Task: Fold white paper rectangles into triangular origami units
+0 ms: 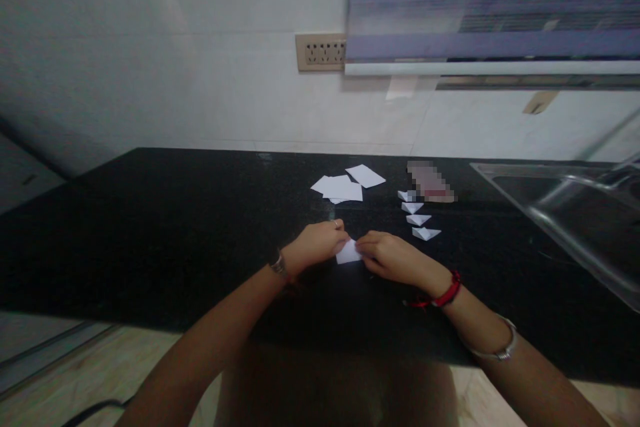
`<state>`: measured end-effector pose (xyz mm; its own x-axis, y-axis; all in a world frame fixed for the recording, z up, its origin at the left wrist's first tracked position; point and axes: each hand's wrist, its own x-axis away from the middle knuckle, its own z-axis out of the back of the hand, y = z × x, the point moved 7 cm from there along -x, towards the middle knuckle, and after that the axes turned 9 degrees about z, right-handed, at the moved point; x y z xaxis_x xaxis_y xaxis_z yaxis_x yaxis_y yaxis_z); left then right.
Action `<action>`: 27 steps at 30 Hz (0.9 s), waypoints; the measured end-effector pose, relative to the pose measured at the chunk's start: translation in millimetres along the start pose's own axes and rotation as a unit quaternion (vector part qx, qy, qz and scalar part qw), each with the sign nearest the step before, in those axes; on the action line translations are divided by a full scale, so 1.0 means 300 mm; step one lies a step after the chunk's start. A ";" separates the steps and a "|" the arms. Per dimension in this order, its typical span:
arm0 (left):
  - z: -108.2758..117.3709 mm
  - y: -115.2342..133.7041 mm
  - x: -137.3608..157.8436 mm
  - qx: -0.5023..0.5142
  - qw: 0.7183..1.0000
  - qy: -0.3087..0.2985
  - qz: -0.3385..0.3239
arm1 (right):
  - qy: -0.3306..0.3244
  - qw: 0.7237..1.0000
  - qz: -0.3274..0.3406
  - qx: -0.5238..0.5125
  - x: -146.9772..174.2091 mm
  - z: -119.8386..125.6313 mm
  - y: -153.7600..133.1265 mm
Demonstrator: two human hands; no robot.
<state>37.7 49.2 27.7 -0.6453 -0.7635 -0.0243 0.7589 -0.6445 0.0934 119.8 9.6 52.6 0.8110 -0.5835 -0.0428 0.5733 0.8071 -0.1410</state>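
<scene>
A small white sheet of paper (349,253) lies on the black countertop between my hands. My left hand (320,241) grips its upper left edge with closed fingers. On the paper's right side, the fingers of my right hand (387,254) are pressed together on the edge. Whether the paper has a crease cannot be made out. Beyond my hands rests a loose pile of white paper sheets (343,188), with one sheet (366,175) at its back right. Several folded white paper pieces (425,233) stand in a column to the right.
A blurred-out flat object (431,181) lies behind the folded pieces. At the right, a metal sink (560,213) is set into the black countertop (150,233). A socket strip (321,52) is on the tiled wall, beside a purple-blue panel (490,7).
</scene>
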 end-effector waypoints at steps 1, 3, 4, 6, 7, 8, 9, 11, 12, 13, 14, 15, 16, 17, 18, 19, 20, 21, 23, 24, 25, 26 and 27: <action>0.000 0.000 0.000 0.000 1.000 0.000 -0.001 | -0.006 1.000 0.004 -0.001 -0.001 -0.002 -0.003; -0.002 0.000 0.000 -0.001 1.000 0.001 -0.004 | -0.015 1.000 -0.006 0.002 0.001 -0.002 -0.002; -0.003 0.000 -0.001 -0.001 1.000 0.002 -0.005 | -0.018 1.000 -0.018 0.004 0.004 -0.001 0.001; -0.005 -0.003 -0.002 -0.003 1.000 0.006 -0.002 | -0.024 0.999 -0.040 0.010 0.010 0.001 0.007; -0.006 -0.005 -0.003 -0.005 1.000 0.008 0.001 | -0.028 0.998 -0.046 0.013 0.014 0.002 0.008; -0.008 -0.007 -0.004 -0.006 1.000 0.008 0.004 | -0.031 0.998 -0.051 0.016 0.016 0.002 0.009; -0.009 -0.008 -0.004 -0.005 1.000 0.006 0.007 | -0.036 0.998 -0.055 0.021 0.019 0.001 0.010; -0.010 -0.008 -0.004 -0.001 1.000 0.001 0.010 | -0.045 0.997 -0.060 0.034 0.024 -0.002 0.011; -0.009 -0.008 -0.003 0.002 1.000 -0.001 0.010 | -0.049 0.996 -0.061 0.041 0.026 -0.004 0.011; -0.007 -0.007 -0.001 0.003 1.000 -0.002 0.011 | -0.051 0.996 -0.061 0.050 0.028 -0.006 0.011; -0.004 -0.006 0.000 0.002 1.000 -0.001 0.011 | -0.052 0.995 -0.058 0.059 0.030 -0.008 0.009; -0.002 -0.006 0.001 0.002 1.000 0.000 0.012 | -0.051 0.995 -0.056 0.069 0.032 -0.009 0.007; 0.000 -0.005 0.002 0.001 1.000 -0.001 0.012 | -0.049 0.994 -0.055 0.082 0.034 -0.009 0.007; 0.000 -0.005 0.003 0.002 1.000 -0.003 0.012 | -0.048 0.993 -0.057 0.097 0.036 -0.008 0.009; -0.001 -0.005 0.004 0.004 1.000 -0.005 0.011 | -0.046 0.991 -0.060 0.110 0.037 -0.006 0.011; -0.002 -0.007 0.004 0.007 1.000 -0.006 0.011 | -0.044 0.990 -0.063 0.120 0.037 -0.003 0.015; -0.003 -0.009 0.003 0.011 1.000 -0.007 0.010 | -0.040 0.989 -0.068 0.127 0.036 0.000 0.020; -0.004 -0.011 0.003 0.016 1.000 -0.008 0.008 | -0.032 0.989 -0.072 0.128 0.034 0.005 0.026; -0.006 -0.015 0.002 0.031 0.999 -0.008 0.000 | -0.003 0.990 -0.077 0.114 0.027 0.017 0.039; -0.007 -0.016 0.001 0.040 0.999 -0.009 -0.007 | 0.016 0.992 -0.076 0.102 0.023 0.022 0.044; -0.007 -0.017 0.000 0.049 0.999 -0.009 -0.013 | 0.030 0.993 -0.069 0.088 0.019 0.024 0.048; -0.006 -0.018 -0.001 0.058 0.998 -0.007 -0.018 | 0.040 0.995 -0.058 0.072 0.016 0.022 0.050; -0.003 -0.020 -0.003 0.065 0.998 -0.003 -0.019 | 0.042 0.996 -0.046 0.057 0.013 0.016 0.051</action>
<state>33.8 53.6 26.1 -0.6739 -0.7384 -0.0236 0.7167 -0.6612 0.2217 132.3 20.0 54.9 0.7449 -0.6564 -0.1191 0.6575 0.7526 -0.0359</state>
